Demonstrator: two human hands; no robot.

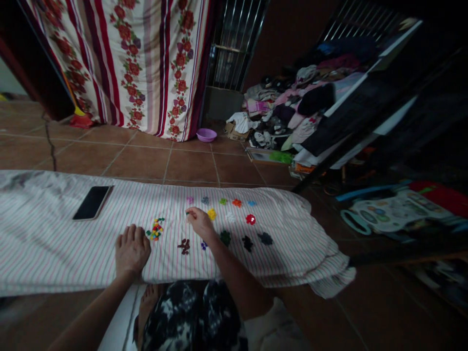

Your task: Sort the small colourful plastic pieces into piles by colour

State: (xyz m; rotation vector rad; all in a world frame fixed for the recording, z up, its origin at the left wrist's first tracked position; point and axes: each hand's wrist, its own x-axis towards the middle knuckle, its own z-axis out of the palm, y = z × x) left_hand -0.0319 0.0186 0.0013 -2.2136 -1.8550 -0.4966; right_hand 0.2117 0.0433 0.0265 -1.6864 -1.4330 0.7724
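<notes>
My left hand (132, 247) rests palm down on the striped cloth (91, 253), its fingers lying loosely on the fabric. Just right of it is a small pile of mixed red, yellow, green and orange pieces (155, 230). Over the middle of the cloth, my right hand (200, 223) pinches a tiny dark green piece (187, 213) between thumb and fingertips. Small one-colour heaps surround that hand: yellow (211, 213), white (230, 217), red (250, 219), brown (184, 246), purple (204, 245), dark green (225, 238) and black (247, 243). The pieces are too small to name.
A phone (92, 203) lies on the cloth at the left. More heaps form a back row, among them pink (190, 200) and orange (237, 203). Beyond, on the tiled floor, are a purple basin (206, 135) and a large clothes pile (285, 107).
</notes>
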